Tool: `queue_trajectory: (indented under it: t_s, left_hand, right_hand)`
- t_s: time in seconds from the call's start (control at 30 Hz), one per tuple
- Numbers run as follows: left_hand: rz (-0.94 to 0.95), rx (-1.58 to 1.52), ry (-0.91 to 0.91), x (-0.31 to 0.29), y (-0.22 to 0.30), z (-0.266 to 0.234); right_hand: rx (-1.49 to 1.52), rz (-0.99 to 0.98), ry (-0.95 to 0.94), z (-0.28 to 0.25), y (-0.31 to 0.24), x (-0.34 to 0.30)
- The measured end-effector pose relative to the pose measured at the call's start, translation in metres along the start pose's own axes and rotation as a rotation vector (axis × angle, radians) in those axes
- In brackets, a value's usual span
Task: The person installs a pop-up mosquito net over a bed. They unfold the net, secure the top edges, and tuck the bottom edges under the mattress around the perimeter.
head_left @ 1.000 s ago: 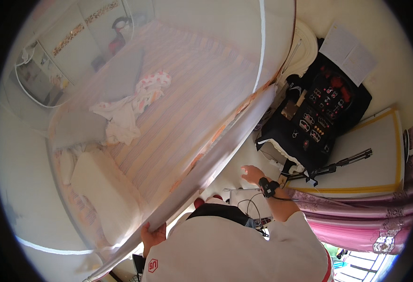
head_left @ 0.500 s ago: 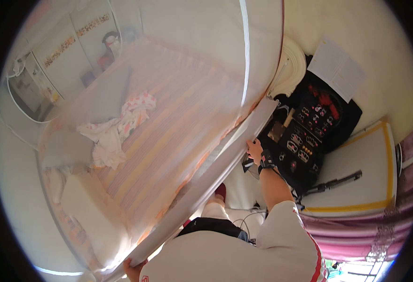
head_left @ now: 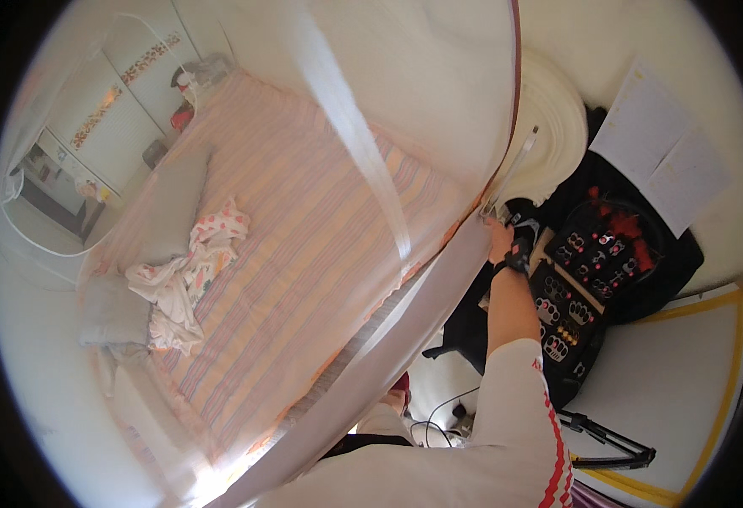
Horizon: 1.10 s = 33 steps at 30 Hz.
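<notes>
A sheer white mosquito net (head_left: 439, 102) stands over the bed, with a wide pale fabric hem (head_left: 422, 313) running diagonally along its near side. My right hand (head_left: 500, 240), with a black device strapped at the wrist, reaches up to the far end of this hem. Its fingers are closed on the hem near the net's corner, beside the cream carved bed-end (head_left: 549, 127). Through the mesh I see the striped orange mattress cover (head_left: 321, 229) and a crumpled white-and-pink cloth (head_left: 181, 292). My left hand is out of view.
Right of my arm, a black cloth display (head_left: 579, 279) carries several small silver and gold metal pieces. White paper sheets (head_left: 663, 148) hang beyond it. A yellow-edged white board (head_left: 685, 398) and a black folding stand (head_left: 617, 444) are nearer. Cables (head_left: 439, 415) lie by my feet.
My right hand has moved farther along the hem toward the net's far corner. My left hand, earlier on the hem's near end, has left the view. The whole view has shifted.
</notes>
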State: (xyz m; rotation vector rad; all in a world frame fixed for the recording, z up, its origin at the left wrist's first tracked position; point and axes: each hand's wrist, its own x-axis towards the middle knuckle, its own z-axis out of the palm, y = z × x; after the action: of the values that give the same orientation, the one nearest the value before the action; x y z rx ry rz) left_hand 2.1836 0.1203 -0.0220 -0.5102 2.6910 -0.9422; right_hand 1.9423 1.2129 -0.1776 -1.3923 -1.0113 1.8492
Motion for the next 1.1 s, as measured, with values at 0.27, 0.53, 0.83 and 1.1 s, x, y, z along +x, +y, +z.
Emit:
queue_trajectory:
  t_s: [0.27, 0.53, 0.83, 1.1]
  left_hand:
    - [-0.405, -0.372, -0.22, 0.002, 0.006, -0.041]
    - [-0.708, -1.076, -0.211, 0.024, 0.032, -0.05]
    - [-1.195, -2.004, -0.028, 0.025, 0.01, -0.034]
    - [-1.526, -2.19, -0.133, 0.025, 0.012, -0.069]
  right_hand:
    - [-0.365, -0.087, -0.182, 0.012, -0.018, 0.033]
    - [-1.248, -0.275, -0.017, 0.043, -0.07, 0.004]
    - [-1.485, -0.665, -0.125, 0.01, -0.003, 0.131]
    - [-1.895, -0.781, -0.14, 0.025, 0.021, 0.153]
